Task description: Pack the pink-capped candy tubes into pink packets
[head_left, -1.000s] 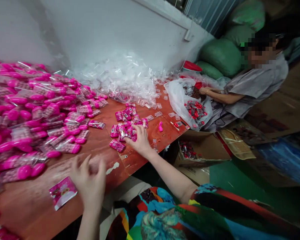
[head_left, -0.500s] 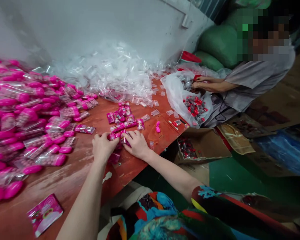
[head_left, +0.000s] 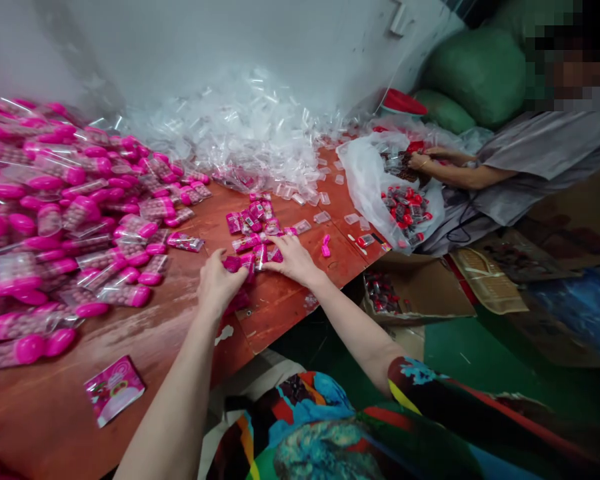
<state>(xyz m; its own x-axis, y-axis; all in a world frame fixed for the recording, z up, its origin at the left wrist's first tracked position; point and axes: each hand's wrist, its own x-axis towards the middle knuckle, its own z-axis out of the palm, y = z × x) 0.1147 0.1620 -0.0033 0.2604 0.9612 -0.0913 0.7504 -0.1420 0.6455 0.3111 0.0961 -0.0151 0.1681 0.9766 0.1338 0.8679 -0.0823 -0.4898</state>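
Observation:
My left hand [head_left: 221, 283] curls its thumb and fingers around a small pink packet [head_left: 232, 264] on the reddish table [head_left: 275, 313]. Just to the right, my right hand [head_left: 295, 261] grips another pink packet [head_left: 277, 255] between thumb and fingers; its fingertips are partly hidden. More pink packets lie between the two hands and in a small heap [head_left: 250, 221] beyond them. One packet [head_left: 186, 241] rests apart, left of the heap. A small bright pink piece [head_left: 325, 246] lies to the right of my right hand.
Pink-capped clear bottles of pink beads [head_left: 80, 213] are piled at left. Clear plastic containers [head_left: 250, 140] are heaped against the wall. A flat pink sachet [head_left: 114, 390] lies near. At right, a co-worker [head_left: 505, 173] handles items by a white bag [head_left: 365, 183]; a carton [head_left: 425, 290] stands below.
The view has shifted, so the scene sits further right. My right hand has moved away from my left, toward the far packets, and the gap between them is wider.

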